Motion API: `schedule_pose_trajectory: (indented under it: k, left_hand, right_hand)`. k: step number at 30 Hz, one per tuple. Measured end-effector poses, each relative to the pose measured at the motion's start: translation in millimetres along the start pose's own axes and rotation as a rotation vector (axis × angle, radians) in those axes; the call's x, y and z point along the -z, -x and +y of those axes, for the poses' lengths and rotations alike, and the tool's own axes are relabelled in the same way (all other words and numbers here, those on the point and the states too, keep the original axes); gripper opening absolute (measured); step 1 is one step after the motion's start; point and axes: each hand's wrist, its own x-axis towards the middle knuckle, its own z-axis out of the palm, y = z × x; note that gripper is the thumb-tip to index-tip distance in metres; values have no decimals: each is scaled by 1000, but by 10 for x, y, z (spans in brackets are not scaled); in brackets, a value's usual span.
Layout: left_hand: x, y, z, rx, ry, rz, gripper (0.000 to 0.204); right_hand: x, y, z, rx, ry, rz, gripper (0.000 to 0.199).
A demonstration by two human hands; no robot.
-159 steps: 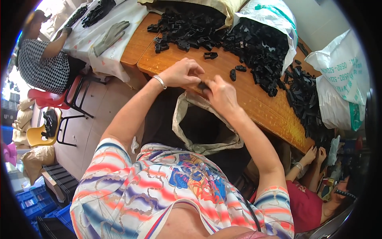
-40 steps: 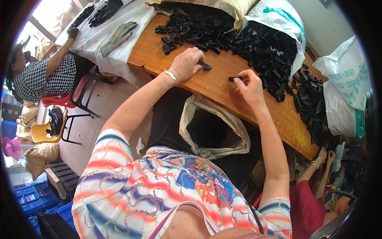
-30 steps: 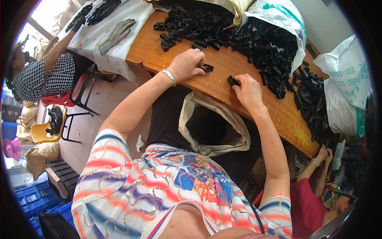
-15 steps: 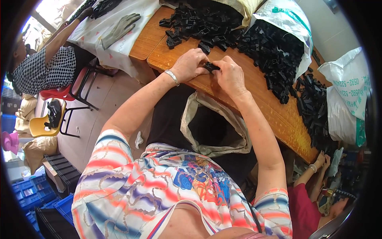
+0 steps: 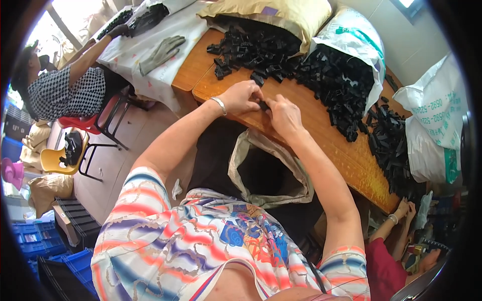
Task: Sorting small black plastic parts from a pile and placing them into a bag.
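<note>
My left hand, with a bracelet on its wrist, and my right hand meet over the wooden table. Both pinch the same small black plastic part between their fingertips. Just beyond them lies a heap of small black plastic parts, spilling from a yellow sack. More black parts pour from a white sack to the right.
An open beige bag hangs below the table edge at my lap. A person in a checked top sits at a white-covered table with grey gloves to the left. Another person's hands show at lower right. Blue crates stand lower left.
My hands were apart on the table, each at a black part; they have come together and now hold one part between them.
</note>
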Motion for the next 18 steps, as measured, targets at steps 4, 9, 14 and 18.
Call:
schedule_pose_trajectory:
  k: [4, 9, 14, 18]
  left_hand:
    - [190, -90, -164, -213, -109, 191, 28]
    - [96, -244, -304, -85, -342, 425, 25]
    - [-9, -300, -244, -4, -272, 341, 13]
    - [-126, -239, 128, 20, -180, 159, 14]
  right_hand:
    - [302, 584, -255, -82, -280, 36, 29]
    - [111, 1274, -451, -70, -426, -63, 25]
    - [499, 1268, 89, -188, -406, 275, 10]
    - [635, 1248, 832, -421, -193, 372, 11]
